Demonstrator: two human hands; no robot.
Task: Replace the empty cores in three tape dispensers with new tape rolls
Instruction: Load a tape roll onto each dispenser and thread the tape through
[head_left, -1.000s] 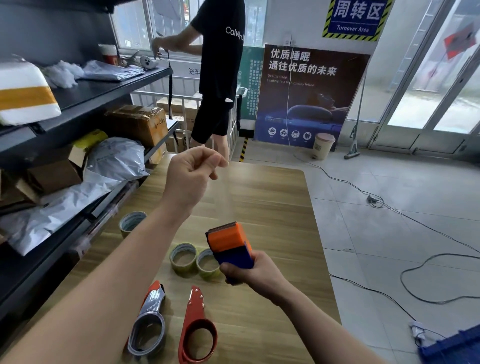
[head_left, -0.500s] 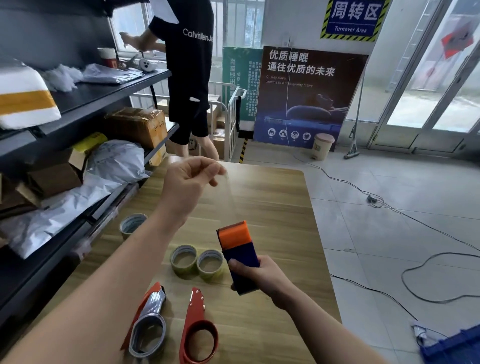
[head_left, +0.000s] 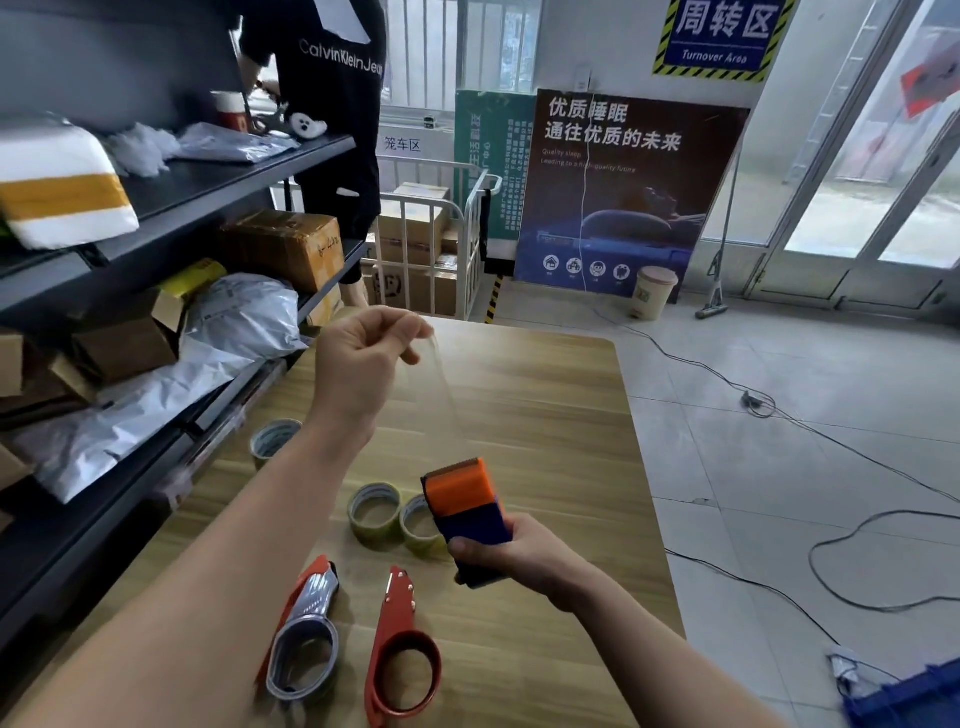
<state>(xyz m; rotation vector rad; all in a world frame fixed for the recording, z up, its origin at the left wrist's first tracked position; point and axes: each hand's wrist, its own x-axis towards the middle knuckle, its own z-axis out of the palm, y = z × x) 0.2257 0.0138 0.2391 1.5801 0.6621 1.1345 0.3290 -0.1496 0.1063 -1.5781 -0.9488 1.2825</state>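
Hands stretch clear tape (head_left: 441, 395) from dispenser (head_left: 467, 512) (orange-blue)

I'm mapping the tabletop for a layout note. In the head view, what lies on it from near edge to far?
Grey dispenser and red dispenser side by side → two yellowish tape rolls → lone whitish roll. The orange-blue dispenser is held above the table, so omitted.

Left hand (head_left: 363, 364): raised, forearm extended, thumb and forefinger pinching tape strip (head_left: 447, 400). Right hand (head_left: 511, 561): lower, at 5 o'clock from left, gripping dispenser (head_left: 462, 493).
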